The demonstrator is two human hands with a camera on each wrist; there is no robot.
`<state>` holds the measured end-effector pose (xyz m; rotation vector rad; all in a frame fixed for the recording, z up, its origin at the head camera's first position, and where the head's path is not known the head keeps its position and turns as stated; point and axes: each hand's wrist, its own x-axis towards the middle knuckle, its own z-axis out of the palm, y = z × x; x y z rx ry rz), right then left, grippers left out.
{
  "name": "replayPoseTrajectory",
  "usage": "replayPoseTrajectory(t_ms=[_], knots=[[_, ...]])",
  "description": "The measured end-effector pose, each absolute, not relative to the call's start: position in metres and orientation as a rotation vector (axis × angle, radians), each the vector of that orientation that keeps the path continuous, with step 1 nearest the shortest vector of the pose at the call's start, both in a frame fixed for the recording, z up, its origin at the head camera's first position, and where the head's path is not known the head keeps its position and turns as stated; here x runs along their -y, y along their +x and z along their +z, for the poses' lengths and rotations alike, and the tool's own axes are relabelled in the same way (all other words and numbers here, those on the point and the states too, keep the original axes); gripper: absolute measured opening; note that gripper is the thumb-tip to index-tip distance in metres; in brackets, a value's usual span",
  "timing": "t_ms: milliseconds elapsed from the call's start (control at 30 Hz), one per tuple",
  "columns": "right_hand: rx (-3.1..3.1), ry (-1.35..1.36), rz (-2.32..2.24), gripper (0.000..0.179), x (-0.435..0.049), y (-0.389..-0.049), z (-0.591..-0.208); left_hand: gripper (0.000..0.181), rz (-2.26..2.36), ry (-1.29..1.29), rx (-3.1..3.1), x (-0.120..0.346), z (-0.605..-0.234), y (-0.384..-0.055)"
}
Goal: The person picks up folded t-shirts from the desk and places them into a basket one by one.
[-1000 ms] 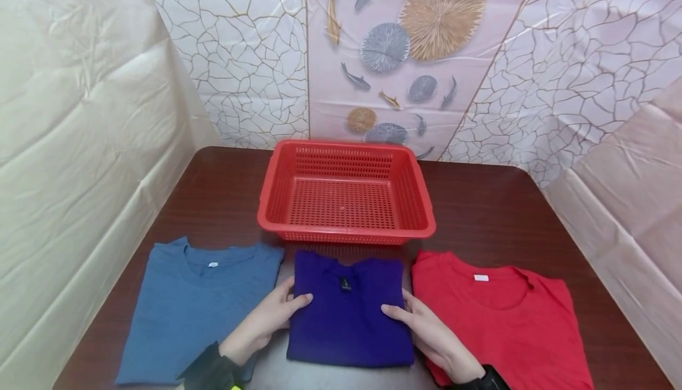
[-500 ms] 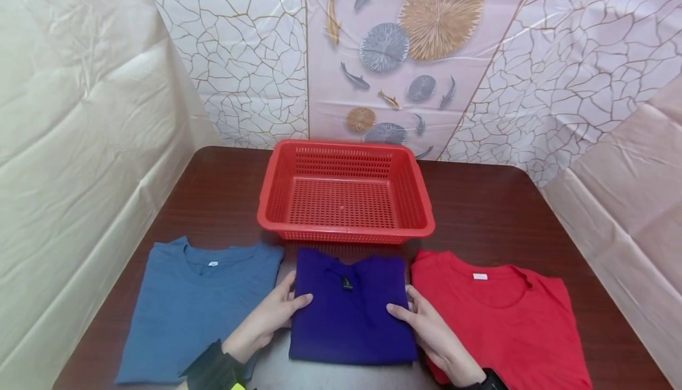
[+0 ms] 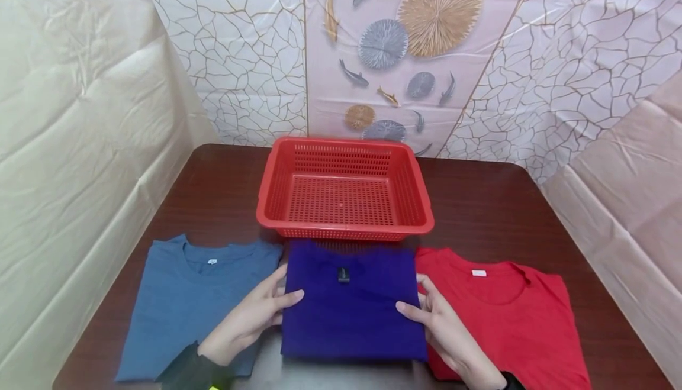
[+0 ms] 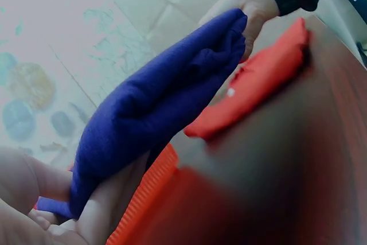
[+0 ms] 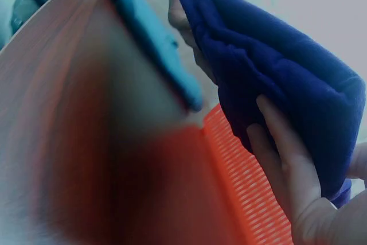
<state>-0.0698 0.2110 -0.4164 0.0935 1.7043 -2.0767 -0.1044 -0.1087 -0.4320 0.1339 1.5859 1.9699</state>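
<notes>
A folded purple T-shirt (image 3: 351,313) with a dark neck label is held up level between my two hands, clear of the table in both wrist views. My left hand (image 3: 253,313) pinches its left side, thumb on top and fingers underneath. On the opposite side my right hand (image 3: 444,325) grips the edge the same way; its fingers (image 5: 287,153) show beneath the cloth in the right wrist view. To the left lies a folded blue T-shirt (image 3: 197,313), and to the right a folded red T-shirt (image 3: 506,319), each partly overlapped by a hand.
Just beyond the purple shirt stands a red plastic basket (image 3: 341,200) with nothing in it. The dark brown table (image 3: 479,218) has a grey patch (image 3: 319,375) at its near middle. Patterned cloth hangs (image 3: 256,52) surround the table's back and sides.
Both hands have raised the purple T-shirt off the table toward the camera; it looks larger and its top edge now reaches the basket's front in the head view. The other shirts and basket stay put.
</notes>
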Motion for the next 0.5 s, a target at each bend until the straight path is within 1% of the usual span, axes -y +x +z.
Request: replayPoseTrajectory(t_ms=[67,167,367,500], knots=[[-1.706,0.122,-2.093,0.070,-0.210,-0.070,-0.404,0.069,1.982,0.145,-1.574,0.111,-0.421,-0.106],[-1.700,0.099,-2.127,0.075,-0.210,-0.073,-0.388,0.069,1.984,0.169,-1.570,0.114,-0.402,-0.111],[-1.670,-0.077,-2.169,0.067,-0.211,-0.086,-0.361,0.069,1.958,0.213,-1.643,0.118,-0.370,-0.125],[-1.668,-0.155,-2.177,0.065,-0.212,-0.097,-0.344,0.068,1.956,0.253,-1.703,0.118,-0.354,-0.135]])
